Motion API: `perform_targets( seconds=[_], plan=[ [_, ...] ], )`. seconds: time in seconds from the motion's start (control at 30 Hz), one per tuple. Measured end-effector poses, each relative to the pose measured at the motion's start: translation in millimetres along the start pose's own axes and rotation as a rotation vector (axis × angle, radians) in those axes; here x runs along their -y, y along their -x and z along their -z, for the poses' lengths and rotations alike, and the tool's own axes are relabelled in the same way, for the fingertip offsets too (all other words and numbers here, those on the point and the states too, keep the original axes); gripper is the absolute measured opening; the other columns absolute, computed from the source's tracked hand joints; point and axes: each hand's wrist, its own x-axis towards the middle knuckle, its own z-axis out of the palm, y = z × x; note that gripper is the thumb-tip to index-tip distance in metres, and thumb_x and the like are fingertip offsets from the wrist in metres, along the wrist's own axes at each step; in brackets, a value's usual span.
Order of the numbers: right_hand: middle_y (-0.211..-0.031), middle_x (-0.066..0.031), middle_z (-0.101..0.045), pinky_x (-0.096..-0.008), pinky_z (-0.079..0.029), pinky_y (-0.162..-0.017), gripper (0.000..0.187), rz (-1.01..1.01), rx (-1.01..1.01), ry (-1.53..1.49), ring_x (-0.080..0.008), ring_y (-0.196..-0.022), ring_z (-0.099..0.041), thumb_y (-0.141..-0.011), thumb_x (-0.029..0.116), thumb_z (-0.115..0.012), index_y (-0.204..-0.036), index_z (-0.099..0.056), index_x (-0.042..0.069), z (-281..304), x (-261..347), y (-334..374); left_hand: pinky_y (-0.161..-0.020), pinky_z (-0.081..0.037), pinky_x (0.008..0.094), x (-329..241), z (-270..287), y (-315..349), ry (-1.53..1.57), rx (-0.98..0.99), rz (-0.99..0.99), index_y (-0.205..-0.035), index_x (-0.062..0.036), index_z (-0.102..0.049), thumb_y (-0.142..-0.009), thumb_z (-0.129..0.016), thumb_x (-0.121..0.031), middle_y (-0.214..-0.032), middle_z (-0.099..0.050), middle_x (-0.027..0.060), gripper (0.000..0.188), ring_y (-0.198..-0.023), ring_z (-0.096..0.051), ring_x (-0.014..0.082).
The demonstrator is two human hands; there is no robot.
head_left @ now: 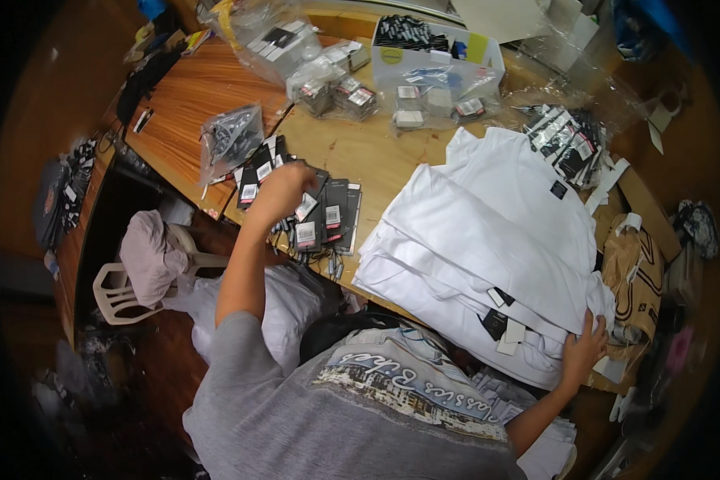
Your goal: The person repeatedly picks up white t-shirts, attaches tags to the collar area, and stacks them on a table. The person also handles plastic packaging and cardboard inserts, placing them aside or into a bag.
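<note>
A stack of white T-shirts (480, 216) lies on the table in front of me, the top one with a dark neck label (558, 190). Black and white hang tags (496, 323) rest at the stack's near edge. My right hand (586, 349) lies on the sleeve edge at the stack's right side, fingers apart. Over to the left, my left hand (284, 192) is bent down over a spread of black hang tags (334, 214) with white barcode labels. Its fingers are curled and partly hidden; what they hold, if anything, is unclear.
Behind the tags sits a clear bag of dark pieces (232, 140). Bagged tag bundles (328, 84) and a white bin (438, 64) stand at the back. More tags (568, 144) lie beyond the shirts. A brown paper bag (636, 272) is at right, a plastic chair (132, 276) at left.
</note>
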Motion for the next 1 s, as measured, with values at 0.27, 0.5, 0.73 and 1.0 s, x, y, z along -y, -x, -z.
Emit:
perform_targets(
  seconds=[0.27,0.5,0.73,1.0],
  plan=[
    [-0.119,-0.0094,-0.036,-0.0419,-0.024,-0.09,0.044,0.247,-0.264,-0.166,-0.0273,-0.109,-0.033,-0.068,0.0,-0.051,-0.11,-0.048,0.014,42,54,4,-0.073,-0.039,0.0322,-23,-63,74,-0.039,0.015,-0.278,-0.079,-0.0132,-0.06,-0.06,-0.053,0.0,-0.088,-0.046,0.0058,0.024,-0.086,-0.044,0.0233],
    [-0.11,-0.0121,-0.042,-0.0414,-0.026,-0.087,0.034,0.496,-0.362,-0.352,-0.0267,-0.105,-0.038,-0.067,-0.001,-0.053,-0.099,-0.054,0.01,50,106,-11,-0.07,-0.036,0.0302,-29,-79,92,-0.062,0.011,-0.354,-0.076,-0.011,-0.059,-0.065,-0.048,-0.009,-0.087,-0.045,0.0038,0.015,-0.086,-0.043,0.0207],
    [-0.108,-0.0122,-0.043,-0.0414,-0.026,-0.086,0.034,0.768,-0.3,-0.471,-0.0252,-0.103,-0.04,-0.063,0.0,-0.055,-0.096,-0.055,0.009,55,149,-6,-0.075,-0.036,0.0308,-25,-82,88,-0.111,0.066,-0.41,-0.076,-0.013,-0.057,-0.068,-0.046,-0.013,-0.092,-0.047,0.0022,0.014,-0.091,-0.042,0.0207],
    [-0.101,-0.0115,-0.05,-0.0387,-0.032,-0.082,0.033,1.231,-0.084,-0.815,-0.0225,-0.099,-0.044,-0.064,0.003,-0.051,-0.096,-0.055,0.008,48,211,4,-0.077,-0.034,0.0318,-26,-60,64,-0.071,0.118,-0.493,-0.081,-0.0118,-0.053,-0.067,-0.049,-0.007,-0.093,-0.049,0.0036,0.015,-0.095,-0.042,0.022]
  ],
)
